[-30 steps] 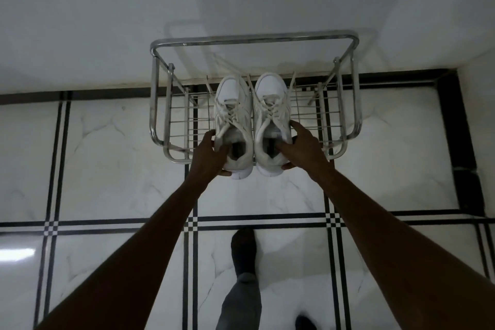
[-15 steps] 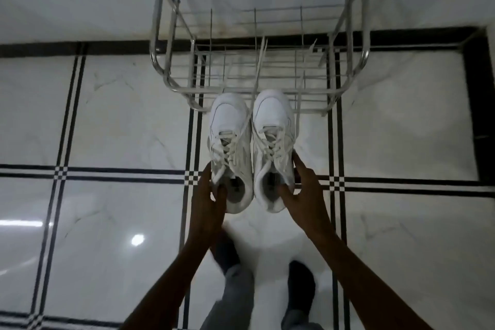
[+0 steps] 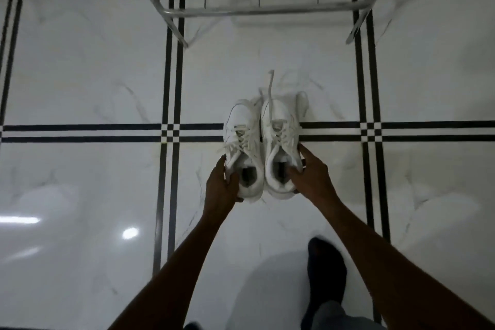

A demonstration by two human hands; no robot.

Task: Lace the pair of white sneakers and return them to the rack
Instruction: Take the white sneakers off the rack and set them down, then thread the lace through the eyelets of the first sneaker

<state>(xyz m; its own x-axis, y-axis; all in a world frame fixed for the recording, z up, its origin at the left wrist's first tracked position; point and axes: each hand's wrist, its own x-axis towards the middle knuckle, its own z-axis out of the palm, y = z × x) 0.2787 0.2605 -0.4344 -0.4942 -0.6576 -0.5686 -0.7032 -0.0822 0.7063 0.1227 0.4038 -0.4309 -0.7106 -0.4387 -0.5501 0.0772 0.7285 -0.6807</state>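
Two white sneakers sit side by side over the white tiled floor, toes pointing away from me. My left hand [image 3: 223,182] grips the heel collar of the left sneaker [image 3: 241,142]. My right hand [image 3: 308,173] grips the heel collar of the right sneaker [image 3: 281,136]. Their laces hang loose, and one lace end [image 3: 271,86] sticks out past the toes. The metal wire shoe rack [image 3: 262,7] stands at the top of the view, well beyond the sneakers, with only its lower front part showing.
The glossy floor [image 3: 80,75] has black double stripes crossing under the sneakers. My foot in a dark sock [image 3: 325,270] stands at the bottom right, below my right forearm. The rack's legs [image 3: 356,32] reach the floor at the top.
The sneakers have come off the rack and moved toward me and down to the floor, both hands still holding them. The rack has slid to the top of the view.
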